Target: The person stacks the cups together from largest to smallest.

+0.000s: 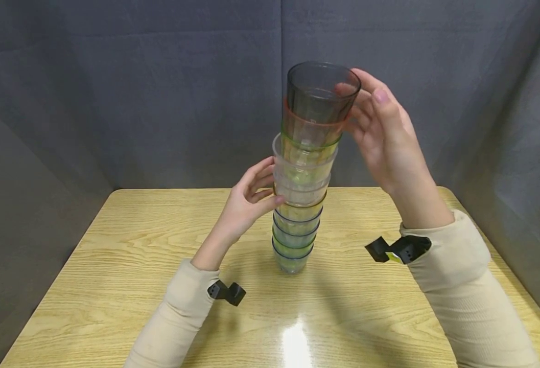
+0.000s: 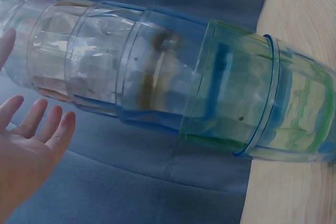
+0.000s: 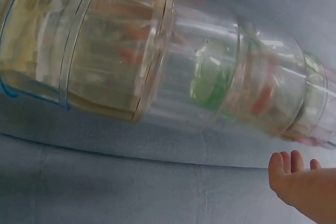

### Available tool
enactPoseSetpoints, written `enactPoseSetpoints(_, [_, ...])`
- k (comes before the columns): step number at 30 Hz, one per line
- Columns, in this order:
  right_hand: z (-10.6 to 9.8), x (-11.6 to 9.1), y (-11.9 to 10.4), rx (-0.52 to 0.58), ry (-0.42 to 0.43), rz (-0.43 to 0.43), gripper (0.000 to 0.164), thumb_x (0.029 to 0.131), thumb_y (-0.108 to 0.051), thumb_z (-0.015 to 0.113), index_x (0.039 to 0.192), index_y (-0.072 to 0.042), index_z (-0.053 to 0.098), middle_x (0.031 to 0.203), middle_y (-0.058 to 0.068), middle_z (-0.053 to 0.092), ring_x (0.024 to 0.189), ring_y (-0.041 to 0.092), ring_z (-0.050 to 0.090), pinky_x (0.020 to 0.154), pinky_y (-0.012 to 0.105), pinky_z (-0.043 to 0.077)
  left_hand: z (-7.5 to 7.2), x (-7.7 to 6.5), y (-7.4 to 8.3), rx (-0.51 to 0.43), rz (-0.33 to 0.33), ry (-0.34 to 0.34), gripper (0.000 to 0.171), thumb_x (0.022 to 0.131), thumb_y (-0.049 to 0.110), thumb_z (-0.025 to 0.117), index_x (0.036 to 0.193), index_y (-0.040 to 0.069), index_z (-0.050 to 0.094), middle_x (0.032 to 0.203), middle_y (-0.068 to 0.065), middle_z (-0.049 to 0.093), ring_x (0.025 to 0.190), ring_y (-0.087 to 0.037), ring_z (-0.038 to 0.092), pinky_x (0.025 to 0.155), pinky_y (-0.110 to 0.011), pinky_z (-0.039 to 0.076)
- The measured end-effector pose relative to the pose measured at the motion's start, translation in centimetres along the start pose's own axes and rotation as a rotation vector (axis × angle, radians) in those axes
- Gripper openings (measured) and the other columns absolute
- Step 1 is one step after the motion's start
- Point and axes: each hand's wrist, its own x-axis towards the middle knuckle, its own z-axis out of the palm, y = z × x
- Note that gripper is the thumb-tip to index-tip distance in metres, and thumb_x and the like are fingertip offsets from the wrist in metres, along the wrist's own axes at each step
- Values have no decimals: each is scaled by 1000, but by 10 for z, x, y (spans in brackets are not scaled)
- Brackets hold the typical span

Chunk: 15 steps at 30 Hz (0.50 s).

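A tall stack of nested clear plastic cups point(image 1: 297, 225) stands on the wooden table in the head view, with blue, green and amber rims. Its top cup is dark grey point(image 1: 320, 102), above red- and green-rimmed ones. Around the stack's middle my left hand point(image 1: 247, 202) curves loosely, thumb in front; in the left wrist view its fingers point(image 2: 39, 129) are spread beside the cups. Next to the grey cup is my right hand point(image 1: 389, 135), thumb off the cup and some fingers seen through it. Whether those fingertips touch is unclear. The right wrist view shows relaxed fingers point(image 3: 294, 163) apart from the stack.
The wood-grain table point(image 1: 127, 245) carries the stack near its middle. Grey curtains point(image 1: 136, 92) hang behind the table and on both sides. A black wrist camera point(image 1: 403, 249) sits on the right sleeve, and another point(image 1: 227, 293) on the left.
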Motion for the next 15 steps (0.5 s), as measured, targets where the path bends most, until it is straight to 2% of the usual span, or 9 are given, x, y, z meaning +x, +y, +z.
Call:
enactPoseSetpoints(2, [-3, -2, -2, -7, 9, -5, 63, 89, -42, 65, 138, -7, 46, 126, 10, 60, 117, 20, 55, 97, 27, 45, -3, -2, -1, -8, 18, 0, 80, 84, 41, 71, 148, 15, 32, 149, -10, 41, 135, -27, 43, 112, -46, 38])
enactPoseSetpoints(4, [-7, -6, -3, -30, 24, -6, 61, 92, -42, 60, 139, -7, 46, 127, 9, 59, 119, 21, 53, 100, 27, 43, -6, -4, -1, -11, 34, 10, 76, 88, 42, 67, 149, 13, 32, 149, -11, 41, 136, -27, 42, 112, -46, 38])
enactPoseSetpoints(7, [-15, -13, -7, -59, 51, 3, 57, 94, -42, 56, 140, -9, 46, 130, 7, 58, 126, 23, 49, 104, 27, 41, -11, -8, 0, 14, 46, 41, 60, 95, 21, 57, 149, 9, 31, 148, -14, 40, 136, -29, 41, 112, -45, 39])
enactPoseSetpoints(9, [-21, -19, -9, -94, 71, 13, 56, 96, -42, 53, 141, -11, 45, 132, 7, 55, 132, 26, 43, 109, 29, 38, -15, -12, 0, 35, 46, 64, 57, 95, 8, 50, 149, 7, 30, 148, -16, 40, 136, -30, 41, 112, -44, 38])
enactPoseSetpoints(15, [-45, -37, -11, -225, 144, 73, 52, 101, -40, 42, 146, -14, 37, 144, 6, 43, 142, 25, 30, 121, 32, 24, -37, -26, -6, 104, -3, 134, 56, 97, 7, 47, 149, 6, 28, 150, -14, 37, 137, -27, 38, 112, -44, 35])
